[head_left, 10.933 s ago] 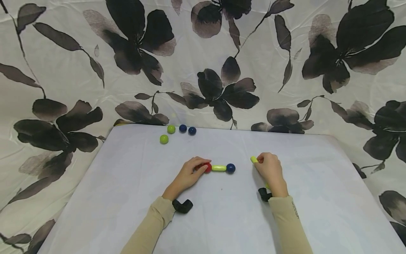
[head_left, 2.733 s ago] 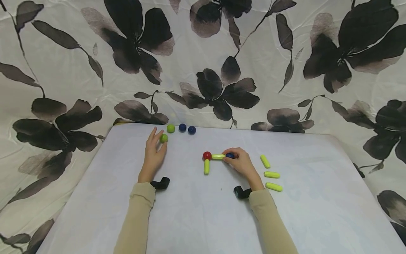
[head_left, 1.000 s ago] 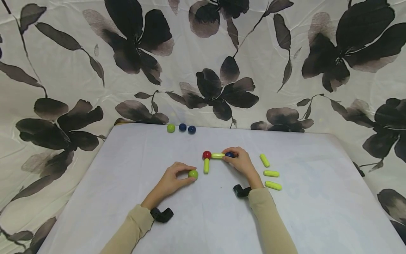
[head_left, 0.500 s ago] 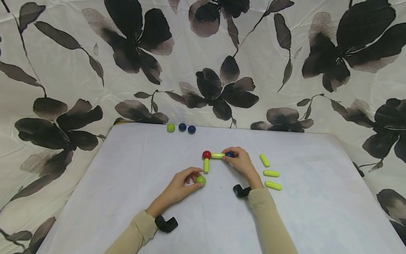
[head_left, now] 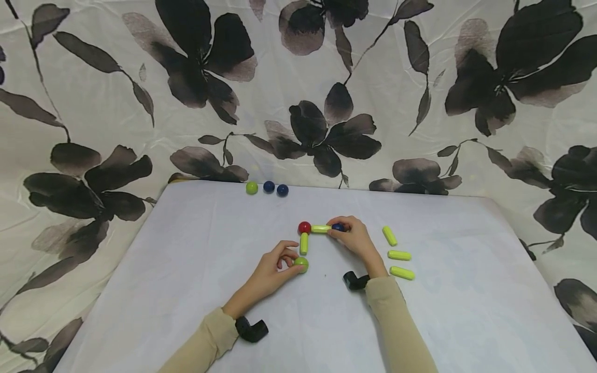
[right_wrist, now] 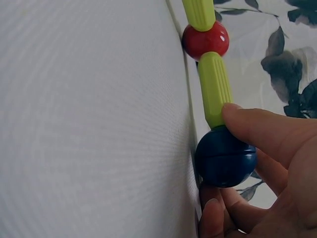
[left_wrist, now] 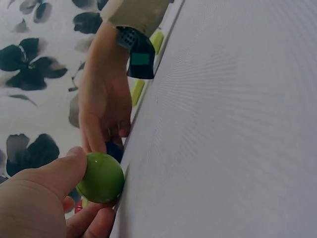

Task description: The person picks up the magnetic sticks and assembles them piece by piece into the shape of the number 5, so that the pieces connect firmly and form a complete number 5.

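glossy green ball (head_left: 303,265) sits pinched between the thumb and fingers of a person's left hand (head_left: 272,270), near the middle of the white-covered counter (head_left: 466,321), just beside the free end of a ridged yellow-green rod (head_left: 304,244). whether ball and rod touch is hard to tell. that rod meets a shiny red ball (head_left: 304,228), which forms a corner with a second ridged yellow-green rod (head_left: 319,229) running to a dark blue ball (right_wrist: 225,161). the right hand (head_left: 353,237) grasps the blue ball, its thumb on the neighbouring rod's end, apparently to steady the piece. the step in hand looks to be joining the green ball to the open rod end; the next move seems to call for lining up the two and pressing gently while the right hand braces, since a crooked push could swing the corner out of line. three loose yellow-green rods (head_left: 399,255) lie to the right, and another green ball (head_left: 252,188) sits with two dark blue balls (head_left: 269,187) near the far edge, none joined to the corner piece.
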The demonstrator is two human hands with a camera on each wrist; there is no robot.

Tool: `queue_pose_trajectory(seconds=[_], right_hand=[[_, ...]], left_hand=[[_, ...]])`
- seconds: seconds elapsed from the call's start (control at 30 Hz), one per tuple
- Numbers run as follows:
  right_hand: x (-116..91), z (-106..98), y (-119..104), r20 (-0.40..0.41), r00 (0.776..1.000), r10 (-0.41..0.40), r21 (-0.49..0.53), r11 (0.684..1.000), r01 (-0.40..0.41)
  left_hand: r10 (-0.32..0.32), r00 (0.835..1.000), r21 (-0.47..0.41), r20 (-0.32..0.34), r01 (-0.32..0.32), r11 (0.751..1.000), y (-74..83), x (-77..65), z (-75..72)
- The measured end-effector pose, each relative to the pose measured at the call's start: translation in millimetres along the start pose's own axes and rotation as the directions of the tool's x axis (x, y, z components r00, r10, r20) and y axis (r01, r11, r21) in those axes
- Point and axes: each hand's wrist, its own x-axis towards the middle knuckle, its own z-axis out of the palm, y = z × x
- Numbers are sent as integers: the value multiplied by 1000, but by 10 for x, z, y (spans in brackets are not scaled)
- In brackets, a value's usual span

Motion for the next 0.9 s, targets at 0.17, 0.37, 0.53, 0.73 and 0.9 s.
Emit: queue_pose_trajectory(seconds=[0.17, 0.37, 0.53, 0.73, 0.9], right_hand=[[-2, 1, -2, 1, 1000, -5, -3, 1000, 5], [-7, -5, -6, 0, 1000, -13, -4, 1000, 13], [-3, 0, 0, 0, 1000, -22, -1, 1000, 22], [6, 3, 20, -3, 999, -32, -7, 999, 32], [-6, 3, -6, -1, 1000, -16, -4, 1000, 16]], left_hand=[[-17, 1000, 13, -6, 17, 1000, 3, 27, 26], [-48, 999, 21, 3, 48, 999, 9, 56, 31], [-44, 999, 33, 0, 44, 999, 3, 74, 31], [-5, 1000, 38, -27, 6, 999, 1, 103, 36], [-15, 1000, 19, -22, 15, 1000, 9, 112, 37]])
